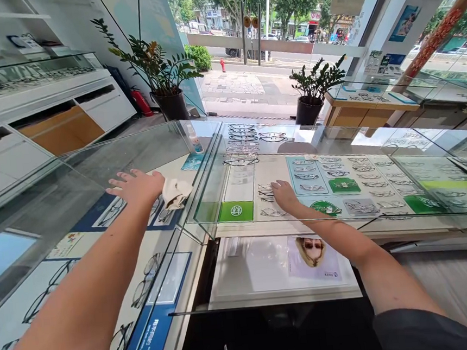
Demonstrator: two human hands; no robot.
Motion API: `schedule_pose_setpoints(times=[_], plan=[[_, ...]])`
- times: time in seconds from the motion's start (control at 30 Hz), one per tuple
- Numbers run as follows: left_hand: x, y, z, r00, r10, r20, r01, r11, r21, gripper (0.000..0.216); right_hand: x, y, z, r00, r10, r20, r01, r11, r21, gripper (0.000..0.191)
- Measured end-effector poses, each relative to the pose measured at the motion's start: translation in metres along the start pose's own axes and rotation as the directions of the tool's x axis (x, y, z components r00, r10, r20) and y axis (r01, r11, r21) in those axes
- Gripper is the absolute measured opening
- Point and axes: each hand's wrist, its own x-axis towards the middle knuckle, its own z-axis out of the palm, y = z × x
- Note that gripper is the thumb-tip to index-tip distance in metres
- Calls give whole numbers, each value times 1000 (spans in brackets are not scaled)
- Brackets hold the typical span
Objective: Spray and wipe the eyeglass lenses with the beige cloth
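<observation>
The left hand [136,187] lies palm down with its fingers spread and nearly flat on the clear glass top of the left display counter [37,225], gripping nothing with the fingertips; the heel of the palm rests against a crumpled cream cleaning cloth [177,193], which sits on the glass near that counter's far right edge, its long axis running roughly left to right away from the wrist. The left forearm stretches straight back from the hand toward the near left corner of the view. The right hand [284,195] reaches in under the glass lid of the middle display case [336,138], fingers curved downward and loosely parted over a thin-rimmed pair of spectacles [266,193] in the row near the tray's near edge; whether the fingertips actually pinch a frame cannot be told. The right forearm runs back diagonally over the case's near edge. A small white spray bottle [195,140] stands upright at the far edge, near where the two counters meet.
</observation>
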Motion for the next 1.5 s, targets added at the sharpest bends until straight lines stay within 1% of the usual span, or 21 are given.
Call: schedule_pose_setpoints(times=[0.13, 0.23, 0.33, 0.43, 0.6, 0.77, 1.03, 1.2, 1.37, 1.5], plan=[[2, -2, 1, 1000, -11, 12, 11, 1000, 19, 95, 40, 18, 19, 1000, -6, 30, 8, 999, -46, 53], [7, -5, 6, 1000, -4, 7, 3, 1000, 27, 97, 62, 29, 31, 999, -2, 43, 5, 998, -70, 50], [13, -9, 11, 1000, 2, -6, -1, 1000, 28, 99, 75, 37, 41, 999, 7, 48, -3, 996, -85, 45], [15, -10, 12, 1000, -6, -5, 6, 999, 32, 99, 81, 43, 47, 998, 13, 54, -8, 996, -90, 43], [10, -9, 9, 1000, -4, 8, 3, 999, 44, 96, 83, 46, 51, 999, 30, 41, -26, 996, -85, 46], [5, -7, 7, 1000, 2, 10, -2, 999, 44, 94, 77, 42, 49, 998, 50, 25, -48, 996, -74, 52], [-2, -3, 0, 1000, -4, 24, 3, 999, 35, 96, 65, 31, 42, 997, 74, 33, -72, 996, -44, 51], [-3, -2, -1, 1000, 0, 20, -1, 1000, 23, 96, 63, 29, 38, 994, 102, 32, -102, 995, -25, 43], [-5, -1, -2, 1000, 0, 23, 0, 1000, 25, 95, 58, 31, 43, 993, 116, 33, -116, 993, -4, 36], [-5, -2, -2, 1000, 3, 19, -3, 1000, 23, 95, 56, 33, 47, 991, 132, 23, -133, 991, 11, 34]])
